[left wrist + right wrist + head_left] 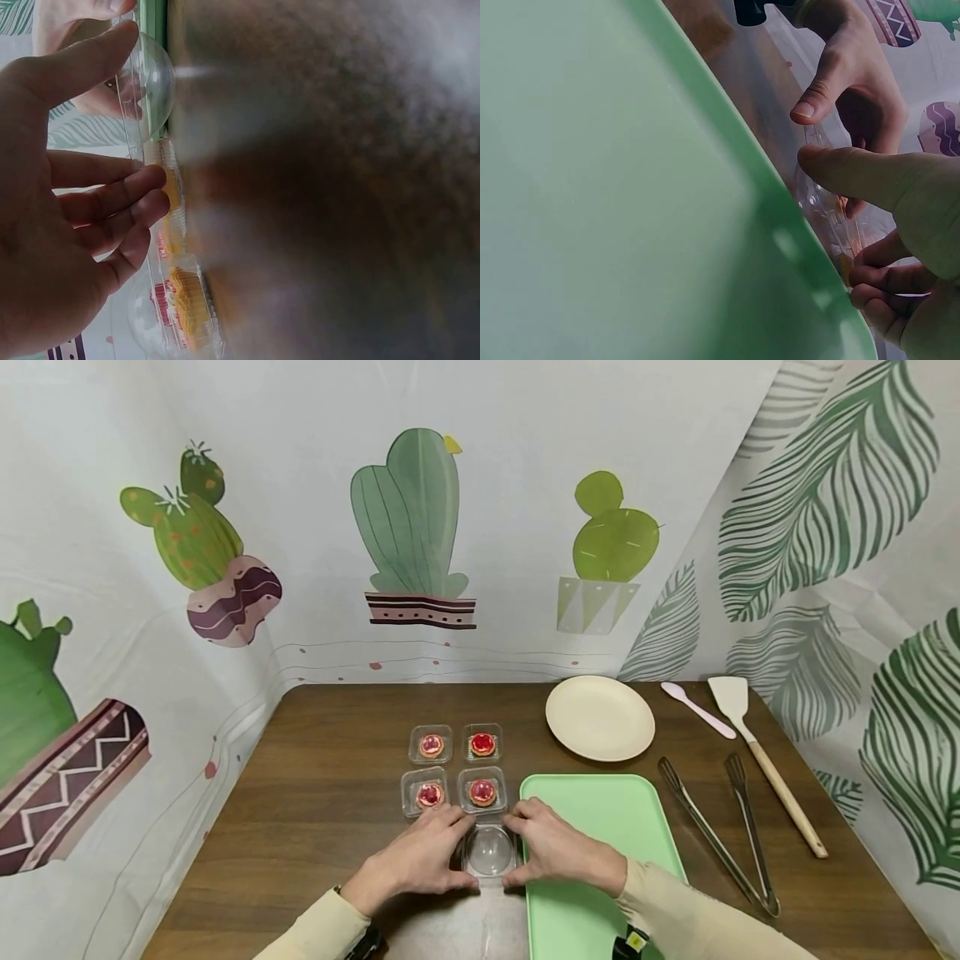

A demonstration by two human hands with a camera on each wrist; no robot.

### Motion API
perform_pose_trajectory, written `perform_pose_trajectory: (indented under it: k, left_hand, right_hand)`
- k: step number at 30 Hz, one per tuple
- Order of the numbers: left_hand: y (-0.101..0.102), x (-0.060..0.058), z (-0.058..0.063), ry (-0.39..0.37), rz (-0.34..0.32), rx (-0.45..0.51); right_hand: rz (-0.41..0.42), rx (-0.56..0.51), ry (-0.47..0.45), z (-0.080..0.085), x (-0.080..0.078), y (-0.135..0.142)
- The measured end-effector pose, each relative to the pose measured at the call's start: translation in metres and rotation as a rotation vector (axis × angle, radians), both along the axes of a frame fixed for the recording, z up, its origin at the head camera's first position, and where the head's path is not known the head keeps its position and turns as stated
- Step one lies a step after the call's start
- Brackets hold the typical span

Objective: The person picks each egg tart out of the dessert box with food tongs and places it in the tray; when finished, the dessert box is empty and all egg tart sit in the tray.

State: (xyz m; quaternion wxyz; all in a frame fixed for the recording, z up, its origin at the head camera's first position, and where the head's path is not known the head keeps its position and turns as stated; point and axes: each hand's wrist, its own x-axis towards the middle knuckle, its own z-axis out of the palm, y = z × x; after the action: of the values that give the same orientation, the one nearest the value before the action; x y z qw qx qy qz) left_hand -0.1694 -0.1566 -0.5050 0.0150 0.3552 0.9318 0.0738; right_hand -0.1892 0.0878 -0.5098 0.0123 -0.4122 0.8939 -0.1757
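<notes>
We are noting both hands working at the lower centre of the head view, over a brown wooden bench (322, 777). The left hand (423, 853) is pinching one side of a clear domed lid (490, 852) between thumb and fingers; the right hand (561, 845) is gripping the opposite side in the same way, so both are clamped on it. In the left wrist view we are seeing the dome bulging toward the bench, though we cannot tell whether it is touching down. The lid is lying just below the lower-right one of four clear boxes (466, 783), which are standing two by two at the centre, each holding a small red-topped tart (482, 791). Close beside the lid, a light green tray (592, 810) is stretching down the lower right of centre, its edge running under or just beside the right hand. Above the tray, a cream plate (600, 718) is resting near the bench's far edge. Farther right we are recording a pink spoon (697, 709), a white-bladed spatula (776, 781) with a wooden handle, and metal tongs (712, 831) spreading open. Behind, a cactus-printed cloth (517, 527) is hanging across the upper frame.
</notes>
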Motion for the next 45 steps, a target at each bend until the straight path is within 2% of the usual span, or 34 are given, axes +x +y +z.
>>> perform_pose_trajectory:
  k: [12, 15, 19, 24, 30, 38, 42, 45]
  left_hand:
    - [-0.001, 0.002, -0.003, 0.031, 0.000, 0.013]
    - [-0.002, 0.004, 0.001, 0.012, 0.010, 0.008]
    - [-0.005, 0.001, 0.014, -0.004, 0.029, 0.011]
    - [-0.014, -0.011, 0.031, 0.016, 0.067, 0.051]
    - [-0.029, -0.024, 0.042, -0.028, 0.131, 0.163]
    - [-0.046, -0.049, 0.044, 0.041, 0.174, 0.278]
    - [-0.054, -0.062, 0.043, 0.059, 0.198, 0.318]
    - [-0.059, -0.073, 0.041, 0.053, 0.204, 0.327]
  right_hand:
    - [-0.014, -0.004, -0.004, 0.000, 0.003, 0.002]
    - [-0.023, -0.003, -0.009, 0.003, 0.003, 0.003]
    - [-0.028, -0.024, -0.024, 0.015, 0.000, 0.005]
    - [-0.058, -0.068, -0.055, 0.030, -0.010, 0.003]
    - [-0.034, -0.192, -0.044, 0.040, -0.026, -0.011]
    - [-0.046, -0.324, -0.010, 0.052, -0.054, -0.030]
    - [-0.060, -0.338, 0.001, 0.054, -0.068, -0.040]
    - [-0.081, -0.344, -0.035, 0.054, -0.078, -0.048]
